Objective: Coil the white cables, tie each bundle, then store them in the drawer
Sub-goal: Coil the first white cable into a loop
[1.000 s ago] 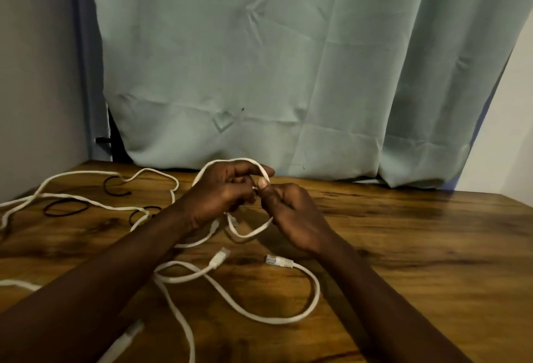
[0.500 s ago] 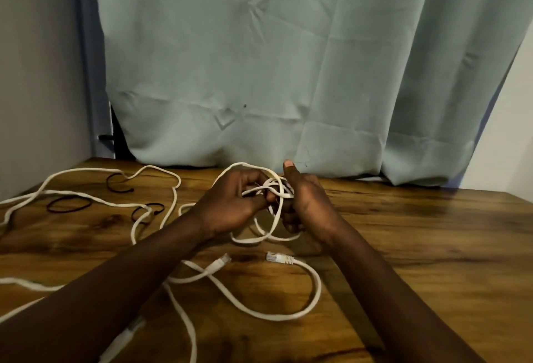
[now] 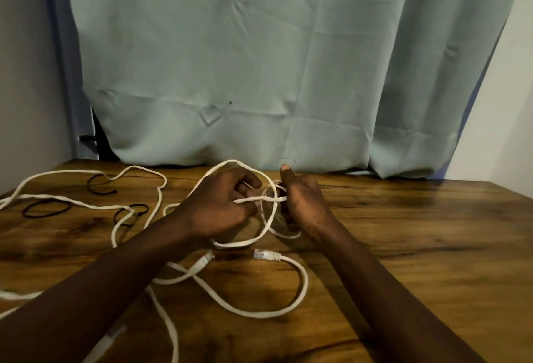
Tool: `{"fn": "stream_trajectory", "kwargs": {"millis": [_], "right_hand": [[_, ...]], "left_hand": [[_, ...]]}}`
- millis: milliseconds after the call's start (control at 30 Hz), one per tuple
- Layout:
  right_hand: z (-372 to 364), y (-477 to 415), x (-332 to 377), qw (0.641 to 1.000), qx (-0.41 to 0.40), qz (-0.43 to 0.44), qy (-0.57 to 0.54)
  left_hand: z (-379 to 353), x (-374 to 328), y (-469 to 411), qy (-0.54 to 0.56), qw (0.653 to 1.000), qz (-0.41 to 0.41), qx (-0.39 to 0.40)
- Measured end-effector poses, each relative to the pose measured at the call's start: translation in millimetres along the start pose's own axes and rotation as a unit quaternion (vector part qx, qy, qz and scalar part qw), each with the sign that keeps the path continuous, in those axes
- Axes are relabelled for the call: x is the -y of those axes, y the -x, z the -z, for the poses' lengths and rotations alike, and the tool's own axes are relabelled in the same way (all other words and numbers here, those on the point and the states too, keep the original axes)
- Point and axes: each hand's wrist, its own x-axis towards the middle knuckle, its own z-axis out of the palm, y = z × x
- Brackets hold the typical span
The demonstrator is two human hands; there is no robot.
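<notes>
Flat white cables lie tangled across the wooden table [image 3: 418,247]. Just above the table's middle, my left hand [image 3: 219,204] pinches a strand of one white cable [image 3: 251,243], while my right hand [image 3: 302,204] grips the small loops of that same cable, thumb pointing up. A large loop arches over my left hand. Nearer to me, another white cable [image 3: 291,309] curves over the table and ends in a clear plug [image 3: 266,255]. A second plug [image 3: 203,261] rests beside my left forearm. No drawer is in view.
Three black ties lie at the left: one [image 3: 46,209] as a flat loop, one [image 3: 101,185] open, one [image 3: 131,212] under a cable. A pale green curtain [image 3: 259,74] hangs behind the table. Loose cable runs off the left edge.
Over the last second both hands rose slightly, and more small loops of cable have gathered in my right hand. My right thumb now points up. The cables on the table have barely shifted.
</notes>
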Motion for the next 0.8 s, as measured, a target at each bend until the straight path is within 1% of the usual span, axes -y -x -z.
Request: {"fn": "stream_trajectory", "kwargs": {"millis": [33, 100, 133, 167, 200, 233, 267, 333, 367, 400, 433, 467, 500, 533, 567, 600, 633, 667, 700, 733, 767, 800], "right_hand": [[3.3, -1.4, -0.6, 1.0, -0.015, -0.002, -0.004], [8.4, -3.1, -1.8, 0.999, -0.046, 0.008, 0.015], [10.2, -3.8, -2.2, 0.997, -0.059, 0.022, 0.032], [11.9, -2.8, -1.3, 0.995, -0.065, 0.045, 0.054], [13.2, -2.2, -0.7, 0.993, -0.06, 0.069, 0.079], [14.5, -0.4, 1.6, 0.99, -0.038, 0.085, 0.102], [16.3, 2.5, 4.1, 0.989, 0.002, 0.093, 0.119], [16.5, 8.0, 7.5, 0.984, 0.108, 0.087, 0.115], [15.1, 9.3, 7.6, 0.98, 0.16, 0.076, 0.092], [13.3, 8.8, 6.3, 0.975, 0.202, 0.064, 0.06], [10.9, 7.7, 5.0, 0.971, 0.233, 0.048, 0.02], [9.0, 7.0, 5.1, 0.966, 0.255, 0.027, -0.027], [7.5, 5.9, 6.1, 0.959, 0.272, -0.003, -0.083], [7.1, 5.1, 7.7, 0.946, 0.288, -0.037, -0.146], [7.9, 4.7, 10.4, 0.927, 0.302, -0.066, -0.21], [10.3, 3.2, 11.2, 0.908, 0.31, -0.084, -0.27], [13.3, 1.6, 11.8, 0.887, 0.313, -0.089, -0.326], [16.9, -0.2, 11.6, 0.867, 0.313, -0.086, -0.378], [20.2, -1.7, 11.5, 0.848, 0.309, -0.08, -0.424], [22.6, -3.6, 11.1, 0.832, 0.299, -0.075, -0.461], [24.4, -5.3, 10.3, 0.819, 0.284, -0.071, -0.494], [26.5, -7.2, 9.0, 0.809, 0.263, -0.064, -0.521]], "left_hand": [[3.8, -3.8, 0.8, 0.027, 0.999, 0.034, 0.018], [15.9, -13.6, 2.3, 0.075, 0.985, 0.112, 0.111], [23.4, -18.6, 3.0, 0.095, 0.974, 0.138, 0.151], [30.1, -22.3, 3.3, 0.124, 0.966, 0.152, 0.167], [36.8, -24.3, 2.7, 0.177, 0.958, 0.159, 0.158], [43.6, -23.5, 0.4, 0.256, 0.943, 0.167, 0.132], [50.2, -22.3, -2.4, 0.35, 0.914, 0.176, 0.102], [65.4, -16.0, -6.2, 0.522, 0.835, 0.172, 0.038], [72.7, -10.2, -7.5, 0.571, 0.804, 0.165, 0.013], [79.5, -3.0, -8.8, 0.6, 0.784, 0.156, 0.007], [85.8, 5.1, -9.2, 0.616, 0.773, 0.151, 0.017], [91.9, 11.7, -8.9, 0.621, 0.769, 0.148, 0.035], [95.8, 15.0, -7.7, 0.616, 0.773, 0.145, 0.049], [97.3, 16.0, -6.0, 0.599, 0.786, 0.141, 0.05], [96.1, 14.6, -5.6, 0.561, 0.815, 0.141, 0.034], [92.4, 11.4, -5.4, 0.494, 0.858, 0.139, 0.005], [87.5, 8.9, -5.5, 0.402, 0.907, 0.124, -0.028], [81.0, 9.4, -5.8, 0.292, 0.95, 0.091, -0.064], [73.4, 11.9, -5.8, 0.175, 0.978, 0.045, -0.101], [65.7, 15.6, -5.6, 0.063, 0.99, -0.004, -0.125], [57.9, 18.3, -4.0, -0.022, 0.991, -0.046, -0.127], [49.8, 20.2, -2.3, -0.079, 0.988, -0.075, -0.113]]}}
